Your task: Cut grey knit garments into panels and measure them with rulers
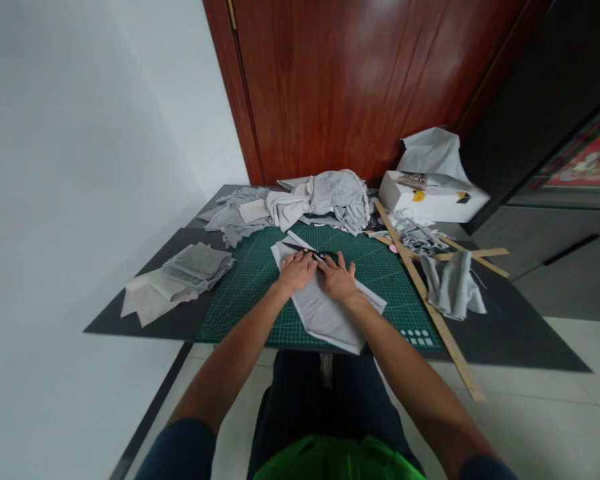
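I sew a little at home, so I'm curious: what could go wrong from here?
The scissors lie right by the left hand and right hand, so a careless slide might cause a nick.
The grey cloth seems to lie loose under both hands, so it could shift or crease.
The long wooden ruler juts past the near edge of the table, so a bump might knock it off.

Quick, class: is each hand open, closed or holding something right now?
Left hand: open, palm down on the light-grey fabric piece.
Right hand: open, fingers spread, by the long-bladed black scissors; contact cannot be told.
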`<state>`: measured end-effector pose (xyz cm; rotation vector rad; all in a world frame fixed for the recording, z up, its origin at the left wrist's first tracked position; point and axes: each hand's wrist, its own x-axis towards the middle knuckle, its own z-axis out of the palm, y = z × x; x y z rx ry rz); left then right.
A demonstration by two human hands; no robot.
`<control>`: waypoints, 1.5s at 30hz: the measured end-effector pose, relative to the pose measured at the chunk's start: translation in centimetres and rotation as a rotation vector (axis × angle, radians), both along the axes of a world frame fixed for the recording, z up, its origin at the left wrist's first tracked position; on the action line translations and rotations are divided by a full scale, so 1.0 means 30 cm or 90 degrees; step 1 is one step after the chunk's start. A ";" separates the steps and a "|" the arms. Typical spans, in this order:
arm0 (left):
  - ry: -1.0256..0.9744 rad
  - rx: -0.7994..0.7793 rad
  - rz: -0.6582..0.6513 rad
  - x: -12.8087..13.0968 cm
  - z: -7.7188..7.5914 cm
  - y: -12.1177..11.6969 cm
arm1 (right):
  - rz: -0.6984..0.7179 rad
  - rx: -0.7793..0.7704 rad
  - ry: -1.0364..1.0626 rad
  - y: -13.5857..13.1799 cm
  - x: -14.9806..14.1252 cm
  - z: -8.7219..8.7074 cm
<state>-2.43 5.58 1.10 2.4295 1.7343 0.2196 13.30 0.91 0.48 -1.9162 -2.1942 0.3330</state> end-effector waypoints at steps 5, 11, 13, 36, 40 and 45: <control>0.025 0.056 -0.053 0.075 -0.010 -0.012 | -0.104 0.027 0.026 0.060 0.092 0.004; 0.054 0.096 -0.078 0.102 -0.031 -0.024 | -0.134 0.057 -0.018 0.109 0.114 0.016; 0.060 0.088 -0.081 0.093 -0.030 -0.029 | -0.130 0.043 -0.027 0.123 0.117 0.020; 0.071 0.088 -0.077 0.085 0.007 -0.013 | -0.430 0.117 0.084 0.130 0.389 -0.040; 0.043 0.125 -0.130 0.062 -0.051 0.001 | -0.431 0.112 0.102 0.120 0.419 -0.059; 0.057 0.069 -0.246 -0.059 -0.053 0.050 | -0.391 0.110 0.086 0.134 0.452 -0.053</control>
